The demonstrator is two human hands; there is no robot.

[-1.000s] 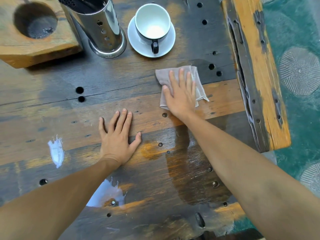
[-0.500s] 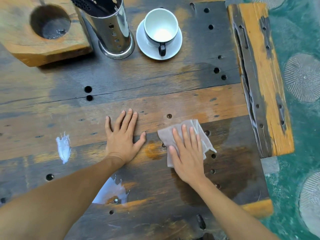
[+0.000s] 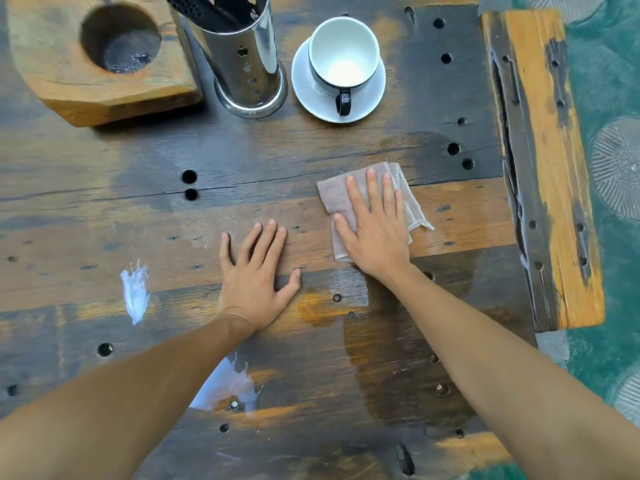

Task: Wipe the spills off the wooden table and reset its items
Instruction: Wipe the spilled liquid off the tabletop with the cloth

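Note:
My right hand [image 3: 375, 230] presses flat on a beige cloth [image 3: 332, 195] on the wooden table [image 3: 104, 220], right of centre. My left hand [image 3: 254, 271] lies flat on the bare wood beside it, fingers spread, holding nothing. A small white spill [image 3: 135, 292] sits to the left. A larger white spill [image 3: 228, 386] shows near my left forearm, partly hidden by it. A dark wet patch [image 3: 398, 368] runs below the cloth. At the back stand a white cup [image 3: 343, 50] on a saucer [image 3: 374, 95] and a steel perforated holder [image 3: 242, 60].
A thick wooden block with a round hollow [image 3: 104, 53] sits at the back left. A raised orange-and-black plank [image 3: 540, 161] borders the table's right side. Beyond it lies green patterned floor [image 3: 609, 81]. Several bolt holes dot the tabletop.
My right hand slid the cloth away from me, from the near dark wet patch up toward the cup. One second ago it was also far, so it swept back and forth. Left hand stayed put.

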